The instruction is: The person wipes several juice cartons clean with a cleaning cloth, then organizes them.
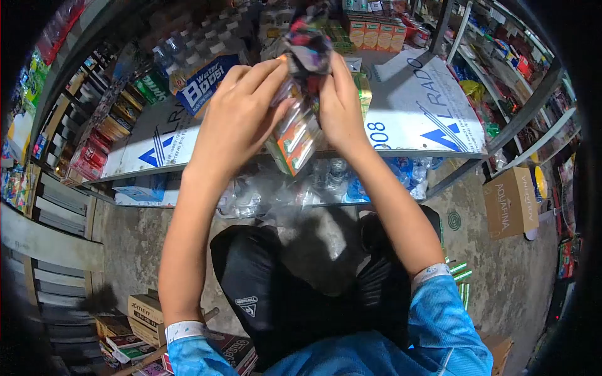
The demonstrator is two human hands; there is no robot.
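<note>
Both hands are raised at the front edge of a metal shelf. Bent fingers of my left hand close round a clear plastic-wrapped pack with orange and green print, which hangs tilted over the shelf edge. My right hand is closed at the pack's upper right side, against a dark, multicoloured cloth-like item that is blurred by motion. Part of the pack is hidden behind the fingers. A small green and yellow box stands just behind my right hand.
White printed boards line the shelf. Bottles and a blue Water Boost pack stand at its left, orange boxes at the back. Wrapped bottles fill the lower level. An Aquafina carton is at the right, more cartons at the lower left.
</note>
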